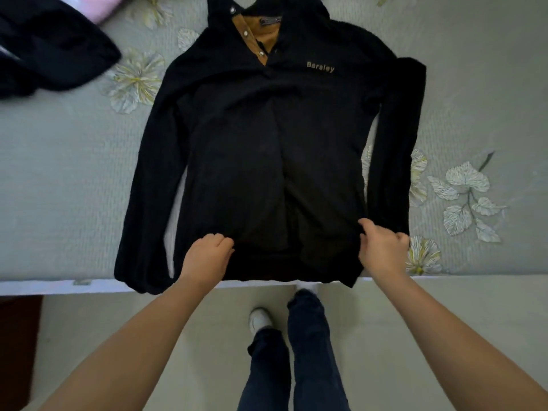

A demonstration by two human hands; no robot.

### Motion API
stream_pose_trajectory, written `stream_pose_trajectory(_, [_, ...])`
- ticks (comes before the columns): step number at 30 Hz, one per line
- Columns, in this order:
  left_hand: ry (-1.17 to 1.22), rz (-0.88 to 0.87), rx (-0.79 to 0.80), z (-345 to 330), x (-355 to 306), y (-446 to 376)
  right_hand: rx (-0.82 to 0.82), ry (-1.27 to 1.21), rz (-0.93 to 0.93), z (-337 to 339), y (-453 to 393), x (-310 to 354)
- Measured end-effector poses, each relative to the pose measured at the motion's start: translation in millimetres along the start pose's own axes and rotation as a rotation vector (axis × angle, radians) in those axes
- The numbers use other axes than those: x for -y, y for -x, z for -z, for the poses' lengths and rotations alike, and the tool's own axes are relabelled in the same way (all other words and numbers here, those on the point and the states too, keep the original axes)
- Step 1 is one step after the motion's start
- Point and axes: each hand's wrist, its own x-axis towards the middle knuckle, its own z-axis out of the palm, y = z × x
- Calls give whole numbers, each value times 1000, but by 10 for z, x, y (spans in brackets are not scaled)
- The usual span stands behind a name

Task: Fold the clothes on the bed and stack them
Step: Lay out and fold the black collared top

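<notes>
A black long-sleeved shirt point(252, 149) with a brown collar lining and gold chest lettering lies face up and spread flat on the bed point(59, 179). Its sleeves run down both sides, and its hem reaches the bed's near edge. My left hand point(206, 256) grips the fabric near the hem, left of centre, with curled fingers. My right hand point(382, 247) pinches the cloth at the hem's right side, thumb on top.
A dark garment point(50, 51) lies bunched at the far left of the bed, with something pink point(100, 7) behind it. The grey-green bedspread has a leaf and flower print. My legs and white shoes point(259, 318) stand on the pale floor below the bed edge.
</notes>
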Motion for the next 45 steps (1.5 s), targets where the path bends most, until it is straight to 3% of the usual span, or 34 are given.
stream_pose_trajectory(2, [56,10,-12,-14,54,76,-22,41,-40,21,48,-102])
stream_pose_trajectory(4, [71,40,-50,-23,70,199,-150,60,-14,16,166,-114])
stream_pose_trajectory(6, [71,60,-56,-3,90,329,-256,117,198,-6,336,-11])
stream_pose_trajectory(9, [-34,48,15,-2,122,507,-73,231,510,-128,514,160])
stream_pose_trajectory(14, [-104,153,271,25,163,470,230,262,597,-122,397,273])
stream_pose_trajectory(17, [-97,145,210,135,95,411,256,197,588,-34,395,85])
stream_pose_trajectory(21, [-68,80,40,299,24,487,97,113,572,280,582,-171])
stream_pose_trajectory(24, [-116,159,124,336,76,609,99,210,615,336,763,-392])
stream_pose_trajectory(29, [-272,72,286,273,136,826,164,359,558,292,898,-621])
stream_pose_trajectory(31, [-358,96,417,165,177,874,286,514,548,248,914,-618])
stream_pose_trajectory(34, [-397,106,536,31,134,870,449,548,453,46,914,-650])
stream_pose_trajectory(38, [-486,154,651,-92,88,762,528,648,326,-87,843,-518])
stream_pose_trajectory(41, [-463,199,625,-90,55,689,511,627,327,-113,803,-342])
stream_pose_trajectory(45, [-309,164,430,39,24,597,389,513,549,14,696,57])
